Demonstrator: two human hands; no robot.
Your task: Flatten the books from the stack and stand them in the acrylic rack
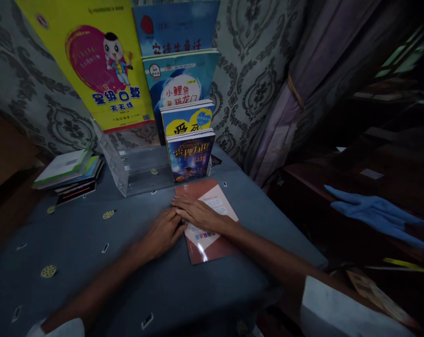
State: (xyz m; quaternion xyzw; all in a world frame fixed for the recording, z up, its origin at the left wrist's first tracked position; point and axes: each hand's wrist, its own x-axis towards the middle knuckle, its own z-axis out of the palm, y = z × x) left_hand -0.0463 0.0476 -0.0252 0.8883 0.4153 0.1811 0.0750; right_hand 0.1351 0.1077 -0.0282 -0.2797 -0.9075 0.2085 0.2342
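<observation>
A thin reddish-brown book [215, 255] with a pale panel and printed text lies flat on the cloth-covered table. My right hand [196, 211] rests on its upper left part, palm down with fingers stretched out. At the book's left edge is my left hand [167, 229], its thumb apart from its fingers, whose tips meet the right hand's fingers and are partly hidden there. Neither hand visibly grips anything. Just beyond the hands, a dark blue book [191, 159] stands at the front of a clear stepped rack [119, 171].
Behind it in the rack stand a yellow-and-blue book [187, 119], teal books [182, 84] and a tall yellow workbook [110, 61]. A stack of books [69, 173] lies at the left. Blue gloves [376, 213] lie on a dark surface right of the table [127, 276].
</observation>
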